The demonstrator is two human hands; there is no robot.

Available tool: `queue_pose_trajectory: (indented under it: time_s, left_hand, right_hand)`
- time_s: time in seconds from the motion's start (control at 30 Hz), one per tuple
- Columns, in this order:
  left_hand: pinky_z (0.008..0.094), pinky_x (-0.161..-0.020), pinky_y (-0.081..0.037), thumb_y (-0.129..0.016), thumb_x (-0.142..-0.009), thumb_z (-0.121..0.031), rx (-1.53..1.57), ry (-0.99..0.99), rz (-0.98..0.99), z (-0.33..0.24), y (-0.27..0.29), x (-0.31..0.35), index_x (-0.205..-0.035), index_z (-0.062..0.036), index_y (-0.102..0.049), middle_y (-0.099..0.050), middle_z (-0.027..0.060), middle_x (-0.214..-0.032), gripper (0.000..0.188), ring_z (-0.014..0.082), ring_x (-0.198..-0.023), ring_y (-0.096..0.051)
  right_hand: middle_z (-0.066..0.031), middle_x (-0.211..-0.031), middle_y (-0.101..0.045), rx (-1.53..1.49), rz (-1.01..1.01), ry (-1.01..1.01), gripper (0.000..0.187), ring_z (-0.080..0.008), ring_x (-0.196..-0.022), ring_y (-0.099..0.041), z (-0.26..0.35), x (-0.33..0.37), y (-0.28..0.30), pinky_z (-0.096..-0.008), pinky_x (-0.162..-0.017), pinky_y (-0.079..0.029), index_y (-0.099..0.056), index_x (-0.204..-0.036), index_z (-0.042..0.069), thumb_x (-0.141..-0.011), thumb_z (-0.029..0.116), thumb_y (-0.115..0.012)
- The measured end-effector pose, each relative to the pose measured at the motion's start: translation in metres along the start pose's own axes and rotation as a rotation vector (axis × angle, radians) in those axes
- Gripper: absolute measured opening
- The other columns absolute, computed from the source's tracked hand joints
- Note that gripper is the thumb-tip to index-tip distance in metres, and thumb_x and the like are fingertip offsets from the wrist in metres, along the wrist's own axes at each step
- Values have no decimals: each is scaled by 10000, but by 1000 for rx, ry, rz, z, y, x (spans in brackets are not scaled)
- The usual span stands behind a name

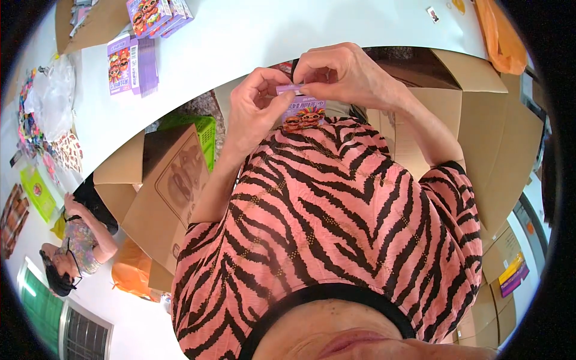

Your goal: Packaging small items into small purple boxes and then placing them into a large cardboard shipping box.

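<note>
Close to my body, just off the table's near edge, a small purple cardboard box (305, 116) with cartoon figures printed on it is held upright. My left hand (258, 105) pinches the box's upper end from the left, thumb against the narrow lilac flap. From the right, my right hand (342, 75) grips the same end, its thumb and bent fingers meeting the flap. Both hands are closed on it at the top edge. The back of the box and whatever is inside are hidden from view.
On the white table (228, 36) lies a fanned stack of flat purple cartons (123, 66), with more purple boxes (153, 17) behind. Brown cardboard boxes (174, 186) flank me. A green crate (207, 141) stands at left, and another person (84, 240) sits beyond. An orange bag (501, 39) hangs far right.
</note>
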State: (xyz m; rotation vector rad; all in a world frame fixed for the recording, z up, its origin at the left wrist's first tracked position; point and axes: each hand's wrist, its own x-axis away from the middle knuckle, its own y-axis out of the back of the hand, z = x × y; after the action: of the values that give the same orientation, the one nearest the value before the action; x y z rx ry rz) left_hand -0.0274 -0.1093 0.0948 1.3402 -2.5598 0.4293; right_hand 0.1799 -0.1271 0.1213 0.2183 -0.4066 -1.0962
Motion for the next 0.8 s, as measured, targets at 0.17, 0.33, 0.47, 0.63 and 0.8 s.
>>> queue_pose_trajectory:
  time_s: [0.17,0.33,0.47,0.63,0.8]
  left_hand:
    - [228,-703,-496,-632,-811,-1,77,0,9,4,2,-1,-1000,15,-570,-628,52,-911,200,85,-796,-586]
    - [251,-736,-506,-640,-802,35,35,-87,-71,5,-4,2,-979,26,-580,-640,71,-923,187,116,-844,-604]
    - [273,-794,-512,-656,-802,40,-377,-331,-99,12,2,1,-942,24,-605,-641,85,-962,150,150,-904,-619]
    - [282,-843,-513,-651,-804,50,-153,-224,-31,10,5,2,-937,12,-616,-620,85,-1044,142,153,-938,-614]
    - [288,-864,-512,-633,-800,78,65,-121,-1,3,-2,4,-978,16,-593,-601,91,-1083,192,150,-953,-604]
  right_hand:
    - [-62,-795,-641,126,-42,42,116,-170,-649,-592,1,0,-4,-285,-589,-472,-636,-887,27,-779,61,-660]
    - [-66,-780,-626,255,-95,130,110,-221,-647,-602,-1,1,-3,-313,-576,-469,-633,-883,54,-774,54,-647]
    - [-59,-769,-613,340,-127,198,83,-248,-634,-601,-3,3,-5,-328,-556,-463,-621,-856,69,-776,53,-638]
    - [-51,-774,-612,374,-135,230,75,-243,-629,-602,-2,5,-5,-335,-548,-464,-612,-834,69,-768,59,-647]
    - [-46,-766,-603,417,-148,318,94,-239,-645,-603,0,-1,-3,-346,-553,-469,-608,-837,68,-761,74,-662]
